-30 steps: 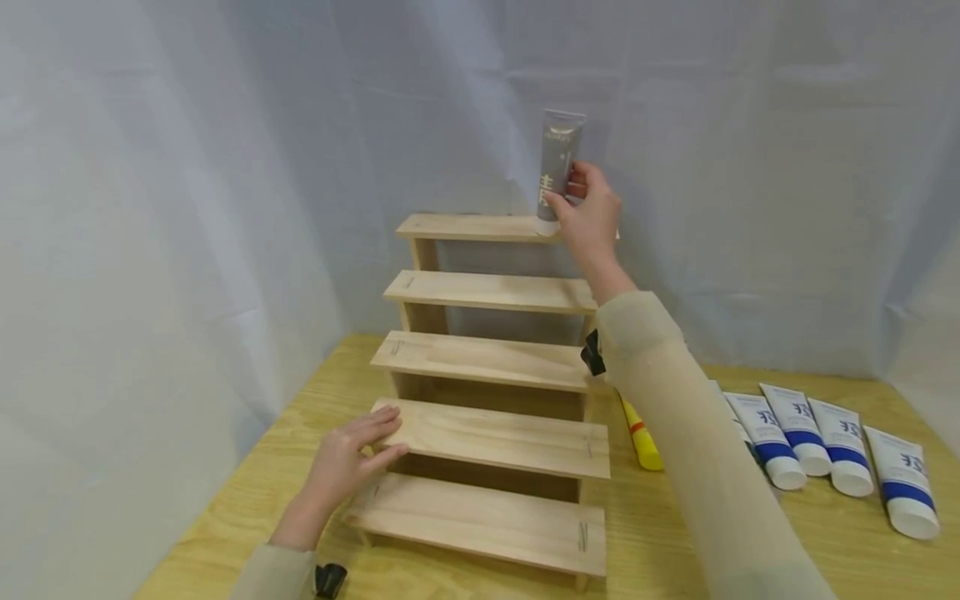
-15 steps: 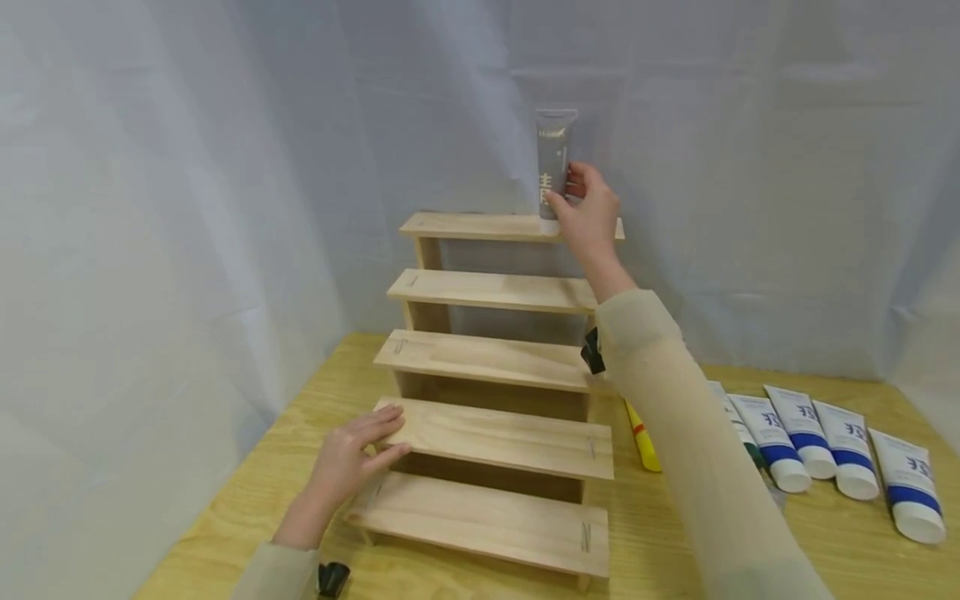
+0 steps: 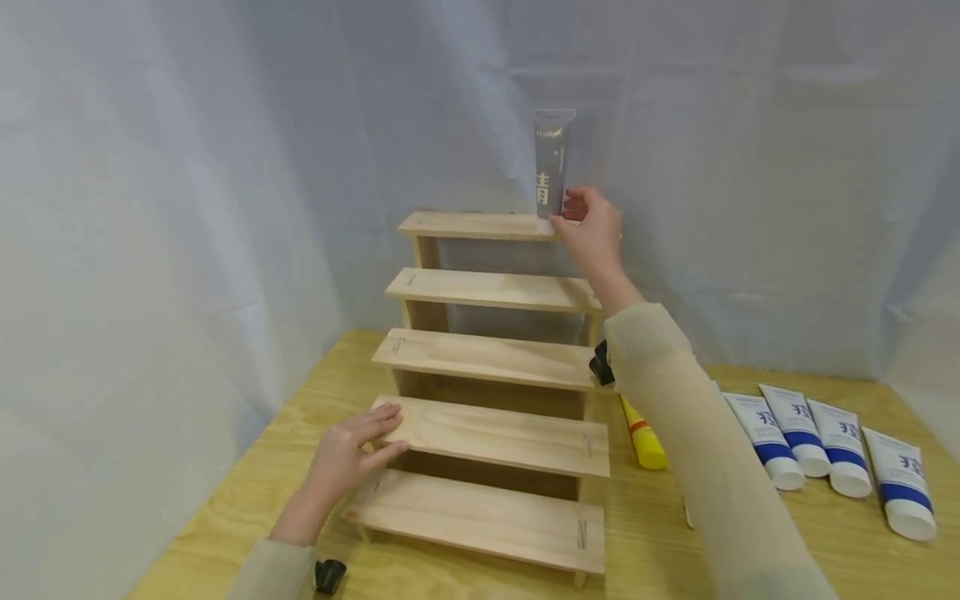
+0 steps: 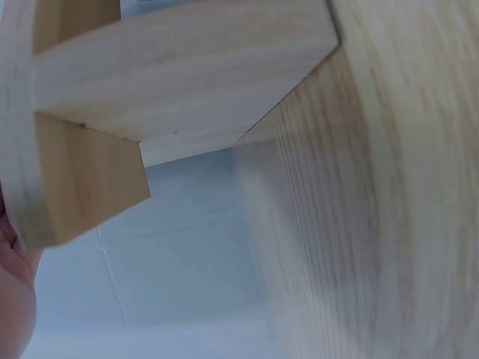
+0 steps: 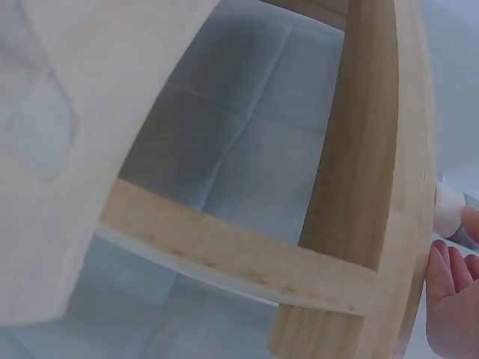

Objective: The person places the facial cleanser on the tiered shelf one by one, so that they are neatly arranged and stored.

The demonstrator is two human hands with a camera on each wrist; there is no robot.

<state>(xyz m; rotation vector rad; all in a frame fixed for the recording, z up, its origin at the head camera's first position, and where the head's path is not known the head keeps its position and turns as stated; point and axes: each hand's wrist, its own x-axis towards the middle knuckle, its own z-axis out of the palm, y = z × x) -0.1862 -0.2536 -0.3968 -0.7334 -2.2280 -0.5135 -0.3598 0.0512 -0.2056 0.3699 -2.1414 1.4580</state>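
A grey squeeze tube (image 3: 551, 162) with pale lettering stands upright, white cap down, on the top step of a five-tier wooden stand (image 3: 487, 358). My right hand (image 3: 594, 229) pinches it low, thumb at the cap and fingers curled at its right side. In the right wrist view the white cap (image 5: 449, 209) sits at the top board's edge, with my fingers and thumb around it. My left hand (image 3: 348, 454) rests with extended fingers on the left end of the second step from the bottom. Only a bit of that hand shows in the left wrist view.
Several white tubes with blue bands (image 3: 840, 446) lie on the wooden table (image 3: 255, 500) to the right. A yellow tube (image 3: 645, 437) lies beside the stand, near my right sleeve (image 3: 697, 433). A pale sheet (image 3: 750, 208) hangs behind the stand.
The grey tube has straightened from a slight tilt to upright. My right hand has slid down it from mid-body to near the cap. My left hand stays on the same step.
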